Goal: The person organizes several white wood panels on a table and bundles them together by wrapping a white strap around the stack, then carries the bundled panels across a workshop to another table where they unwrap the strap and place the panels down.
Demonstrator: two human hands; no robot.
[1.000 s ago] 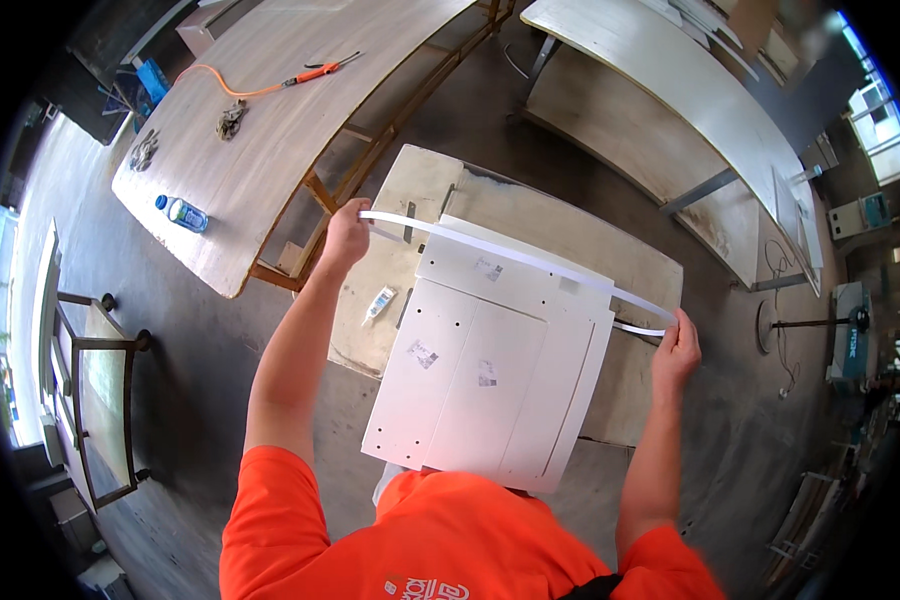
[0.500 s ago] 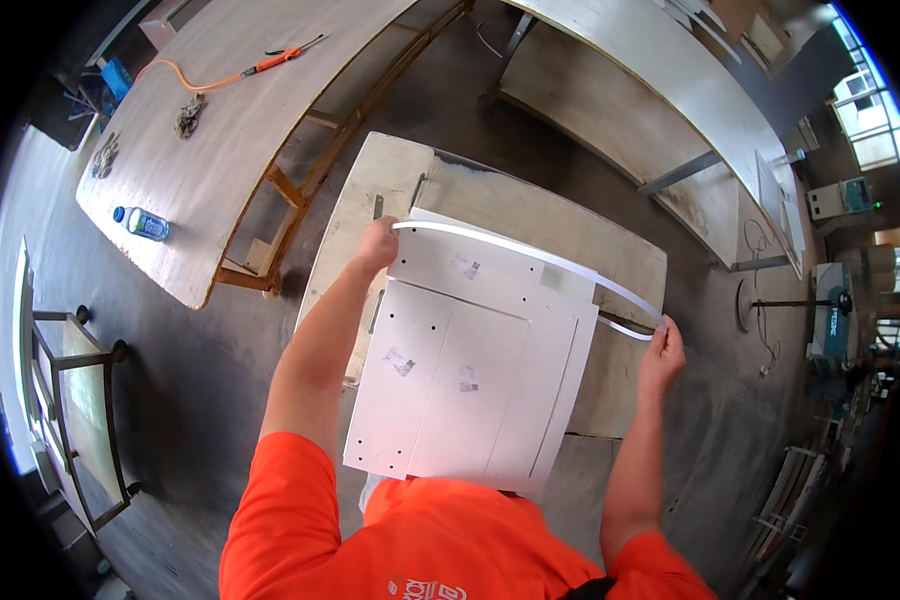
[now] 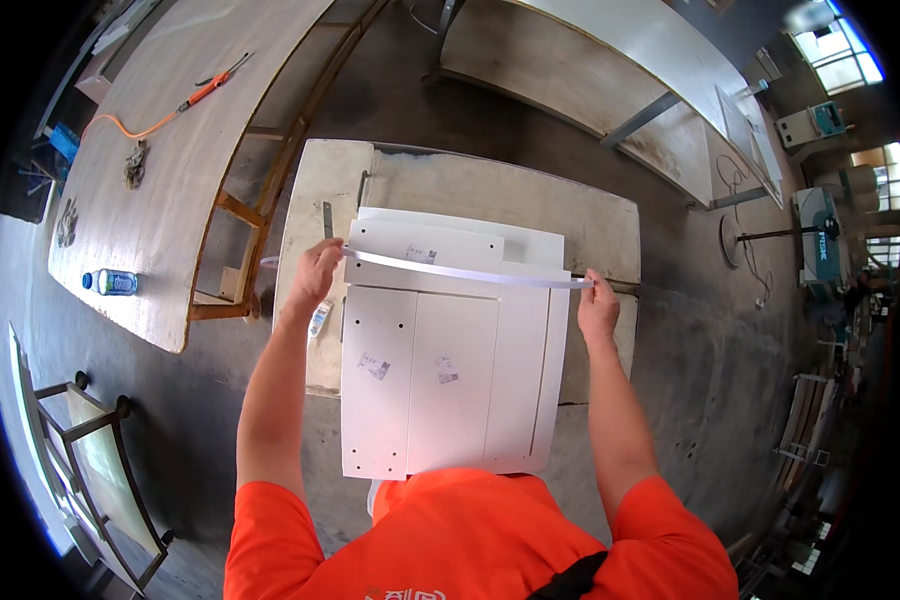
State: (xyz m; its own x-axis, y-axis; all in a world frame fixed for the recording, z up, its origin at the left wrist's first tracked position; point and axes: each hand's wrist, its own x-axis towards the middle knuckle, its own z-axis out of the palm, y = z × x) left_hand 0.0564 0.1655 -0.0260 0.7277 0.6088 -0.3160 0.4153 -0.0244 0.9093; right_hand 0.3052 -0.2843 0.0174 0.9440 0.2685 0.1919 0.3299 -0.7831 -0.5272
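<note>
A thin white flexible strip (image 3: 460, 272), like edge banding, stretches with a slight sag across the upper part of several white boards. My left hand (image 3: 316, 277) pinches it near the boards' left edge, and a short tail of strip pokes out beyond that hand. At the other side, my right hand (image 3: 598, 304) is closed on the strip's right end, just past the boards. Beneath lies a white panel (image 3: 450, 410) with grooves, small dark holes and printed labels, its near edge close to my body. More white boards (image 3: 532, 245) show at its far end.
The boards rest on a worn beige low table (image 3: 490, 180). Beside my left hand are a metal ruler (image 3: 327, 220) and a small white tube (image 3: 319, 320). A long bench (image 3: 170, 200) at left carries an orange air gun (image 3: 208, 92) and a bottle (image 3: 110, 282). Another bench (image 3: 630, 60) stands beyond.
Both hands have come nearer to me with the strip, and it now bows less. A tail shows beyond my left hand; the looped end by my right hand is gone. The view has shifted.
</note>
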